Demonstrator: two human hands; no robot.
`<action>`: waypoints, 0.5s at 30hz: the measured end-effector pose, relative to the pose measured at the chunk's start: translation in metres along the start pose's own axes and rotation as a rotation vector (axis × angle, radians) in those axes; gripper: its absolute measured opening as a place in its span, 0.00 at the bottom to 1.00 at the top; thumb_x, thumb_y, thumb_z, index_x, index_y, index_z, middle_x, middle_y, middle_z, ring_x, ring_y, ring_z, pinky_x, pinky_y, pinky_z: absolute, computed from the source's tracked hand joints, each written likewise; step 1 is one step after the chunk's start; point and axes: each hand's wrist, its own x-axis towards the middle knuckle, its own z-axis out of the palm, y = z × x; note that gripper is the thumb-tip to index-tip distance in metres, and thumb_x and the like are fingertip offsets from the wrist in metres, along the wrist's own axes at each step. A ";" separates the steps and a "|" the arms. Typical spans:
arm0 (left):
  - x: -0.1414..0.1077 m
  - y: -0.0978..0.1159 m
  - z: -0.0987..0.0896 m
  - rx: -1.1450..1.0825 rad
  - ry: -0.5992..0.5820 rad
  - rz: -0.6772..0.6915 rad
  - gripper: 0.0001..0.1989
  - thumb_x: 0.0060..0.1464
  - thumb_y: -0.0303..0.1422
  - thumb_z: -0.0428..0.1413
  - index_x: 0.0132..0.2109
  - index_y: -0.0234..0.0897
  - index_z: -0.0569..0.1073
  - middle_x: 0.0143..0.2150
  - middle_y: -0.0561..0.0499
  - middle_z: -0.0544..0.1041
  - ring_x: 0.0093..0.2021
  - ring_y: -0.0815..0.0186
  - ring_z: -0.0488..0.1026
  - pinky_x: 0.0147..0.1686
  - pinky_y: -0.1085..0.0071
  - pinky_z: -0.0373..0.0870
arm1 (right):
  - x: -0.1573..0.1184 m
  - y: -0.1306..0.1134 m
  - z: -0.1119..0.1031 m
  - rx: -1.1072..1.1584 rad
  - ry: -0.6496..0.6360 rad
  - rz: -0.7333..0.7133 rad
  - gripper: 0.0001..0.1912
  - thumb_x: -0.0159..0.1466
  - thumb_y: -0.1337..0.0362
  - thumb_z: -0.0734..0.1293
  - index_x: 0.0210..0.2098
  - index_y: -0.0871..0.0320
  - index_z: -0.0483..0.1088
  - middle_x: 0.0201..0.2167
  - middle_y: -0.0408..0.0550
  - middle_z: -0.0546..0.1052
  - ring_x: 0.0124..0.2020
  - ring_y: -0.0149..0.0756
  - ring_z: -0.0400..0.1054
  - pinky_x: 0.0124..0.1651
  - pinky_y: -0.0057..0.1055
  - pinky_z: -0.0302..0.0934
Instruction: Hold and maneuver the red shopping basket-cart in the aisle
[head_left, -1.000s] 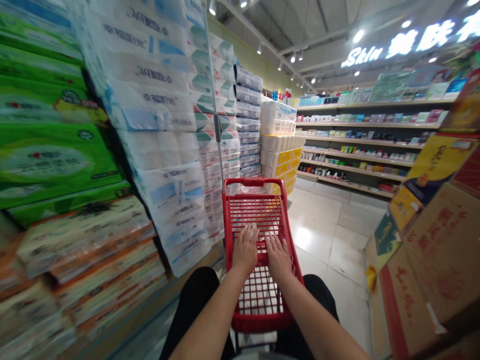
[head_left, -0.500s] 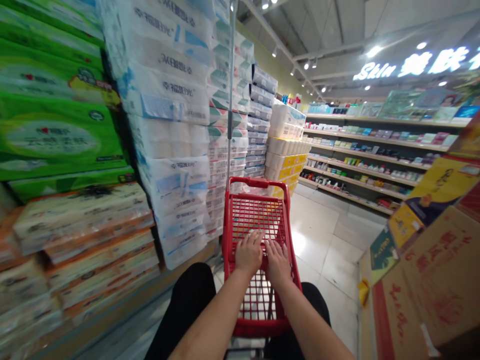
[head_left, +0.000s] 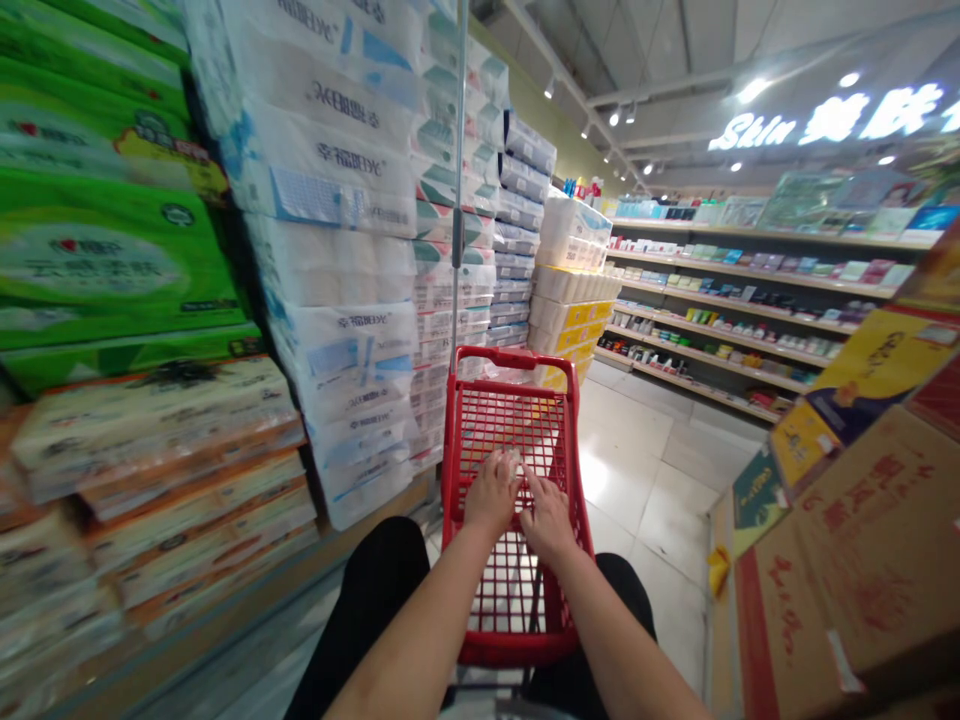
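Observation:
A red shopping cart (head_left: 577, 420) with a grid basket stands between my knees. My left hand (head_left: 492, 492) is over the middle of the basket, its fingers curled around something small and whitish that I cannot make out. Close beside it, my right hand (head_left: 547, 515) has the index finger stretched toward the left fingertips, while its other fingers are bent. Whether the right hand holds anything is hidden. Both hands are above the grid, and their fingertips almost meet.
Tall stacks of white tissue packs (head_left: 360, 260) and green packs (head_left: 112, 240) line the left side. Cardboard boxes (head_left: 877, 540) stand at the right. Shelves of small goods (head_left: 735, 300) stand beyond the tiled floor (head_left: 637, 450).
My left fingers have curled in. My right hand has gone from spread fingers to a pointing index finger. The view has shifted slightly, with the stacks sliding left and upward.

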 end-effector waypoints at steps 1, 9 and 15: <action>-0.001 0.001 -0.001 0.021 0.010 0.006 0.22 0.63 0.39 0.46 0.61 0.37 0.62 0.62 0.41 0.64 0.62 0.58 0.61 0.56 0.60 0.66 | 0.001 -0.001 0.000 0.010 0.013 0.009 0.36 0.58 0.68 0.59 0.66 0.51 0.53 0.54 0.49 0.69 0.55 0.40 0.61 0.57 0.36 0.51; -0.008 0.003 -0.019 0.205 0.109 -0.236 0.25 0.64 0.42 0.40 0.62 0.35 0.63 0.58 0.38 0.70 0.56 0.50 0.65 0.52 0.52 0.62 | -0.004 -0.010 0.001 -0.066 0.071 0.055 0.29 0.64 0.63 0.58 0.65 0.56 0.54 0.52 0.53 0.71 0.53 0.39 0.64 0.55 0.36 0.52; -0.007 -0.002 -0.017 0.222 0.018 -0.216 0.30 0.63 0.47 0.38 0.67 0.38 0.55 0.59 0.38 0.69 0.55 0.52 0.67 0.55 0.53 0.57 | -0.002 -0.010 0.001 -0.086 0.057 0.058 0.29 0.65 0.62 0.59 0.65 0.55 0.55 0.52 0.54 0.71 0.52 0.39 0.65 0.56 0.37 0.52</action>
